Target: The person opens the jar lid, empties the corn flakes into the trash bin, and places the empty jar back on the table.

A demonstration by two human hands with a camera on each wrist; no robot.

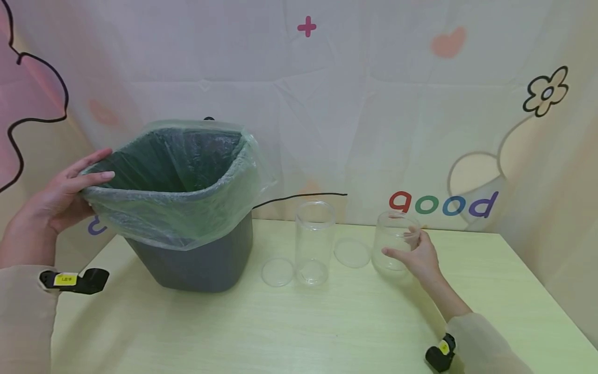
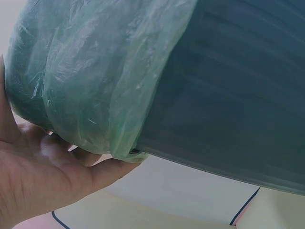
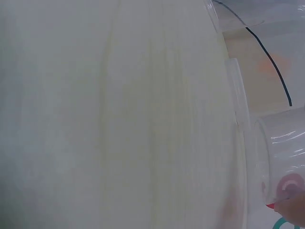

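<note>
A dark grey trash bin (image 1: 201, 267), lined with a translucent green bag (image 1: 205, 221), stands tilted on the left of the table. My left hand (image 1: 65, 200) grips its left rim, thumb over the bag's edge; the left wrist view shows fingers (image 2: 112, 171) against the bag's outside. On the right, my right hand (image 1: 422, 259) holds a short clear jar (image 1: 385, 241), thumb in front and fingers at its far right side. Only a fingertip of that hand shows in the right wrist view, beside the jar (image 3: 286, 143).
Between bin and short jar stands a taller clear jar (image 1: 314, 241). Two clear round lids lie flat on the table: one lid (image 1: 277, 272) left of the tall jar, another lid (image 1: 352, 253) right of it. A printed cloth (image 1: 345, 119) hangs behind the table (image 1: 299, 332).
</note>
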